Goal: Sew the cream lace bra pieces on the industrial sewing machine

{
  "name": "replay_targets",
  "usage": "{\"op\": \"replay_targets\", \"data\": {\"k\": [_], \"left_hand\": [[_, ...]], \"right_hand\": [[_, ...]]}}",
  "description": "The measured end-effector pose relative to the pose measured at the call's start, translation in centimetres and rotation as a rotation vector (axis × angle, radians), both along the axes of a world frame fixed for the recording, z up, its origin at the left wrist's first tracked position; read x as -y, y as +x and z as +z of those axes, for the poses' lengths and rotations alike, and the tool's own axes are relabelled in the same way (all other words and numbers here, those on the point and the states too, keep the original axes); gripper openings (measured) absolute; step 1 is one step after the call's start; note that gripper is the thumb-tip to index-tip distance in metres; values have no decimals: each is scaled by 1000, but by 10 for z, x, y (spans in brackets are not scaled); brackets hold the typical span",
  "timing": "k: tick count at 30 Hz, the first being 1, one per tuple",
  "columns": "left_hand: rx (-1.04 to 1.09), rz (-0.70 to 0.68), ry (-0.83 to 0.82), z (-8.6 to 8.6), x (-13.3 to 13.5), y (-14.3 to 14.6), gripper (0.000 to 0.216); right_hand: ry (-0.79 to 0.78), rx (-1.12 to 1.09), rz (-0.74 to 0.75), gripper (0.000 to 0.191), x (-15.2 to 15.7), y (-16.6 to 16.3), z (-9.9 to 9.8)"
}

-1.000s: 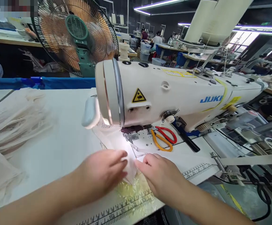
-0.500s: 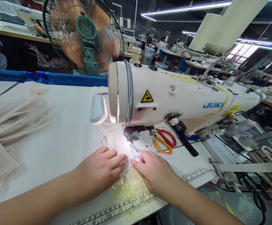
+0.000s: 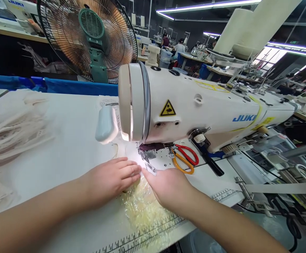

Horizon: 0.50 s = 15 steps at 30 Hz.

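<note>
My left hand [image 3: 116,177] lies palm down on thin white fabric [image 3: 133,151], its fingers stretched out side by side just in front of the needle area. The fabric runs under the presser foot [image 3: 142,153] of a white JUKI sewing machine [image 3: 184,109]. My right hand [image 3: 170,186] is beside it, thumb pointing left and almost touching the left fingertips. Its other fingers are curled under and hidden, so what they hold does not show. A narrow metal guide [image 3: 150,166] reaches from the foot to the right thumb. Crinkled yellowish clear tape [image 3: 142,207] covers the table below both hands.
Snips with red and orange handles [image 3: 183,160] lie right of the needle, near a black-handled tool [image 3: 212,163]. Pale lace fabric [image 3: 13,130] is heaped at left. A printed ruler scale [image 3: 132,242] follows the front edge. A large fan [image 3: 95,38] stands behind.
My right hand has shifted slightly left and up, its thumb closer to the left fingertips. The left fingers now lie flatter and straighter. The camera view has moved a little.
</note>
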State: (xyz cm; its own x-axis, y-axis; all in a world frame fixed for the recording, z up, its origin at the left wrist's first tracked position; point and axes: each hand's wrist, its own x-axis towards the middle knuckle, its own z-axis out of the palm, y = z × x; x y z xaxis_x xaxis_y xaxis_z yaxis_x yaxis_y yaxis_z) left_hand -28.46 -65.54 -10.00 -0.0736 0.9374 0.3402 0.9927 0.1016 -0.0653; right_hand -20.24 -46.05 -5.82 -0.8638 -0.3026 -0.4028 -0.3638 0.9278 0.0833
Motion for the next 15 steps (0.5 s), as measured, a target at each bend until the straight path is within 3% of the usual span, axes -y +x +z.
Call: {"op": "replay_targets", "data": {"k": [8,15], "left_hand": [[75,9,-71,-1,4,-21,42],[92,95,-118,-5,6,-35,42]], "right_hand": [[30,75,-56,84,18,-12,9],[42,37,-77,90,23,-13,3]]}}
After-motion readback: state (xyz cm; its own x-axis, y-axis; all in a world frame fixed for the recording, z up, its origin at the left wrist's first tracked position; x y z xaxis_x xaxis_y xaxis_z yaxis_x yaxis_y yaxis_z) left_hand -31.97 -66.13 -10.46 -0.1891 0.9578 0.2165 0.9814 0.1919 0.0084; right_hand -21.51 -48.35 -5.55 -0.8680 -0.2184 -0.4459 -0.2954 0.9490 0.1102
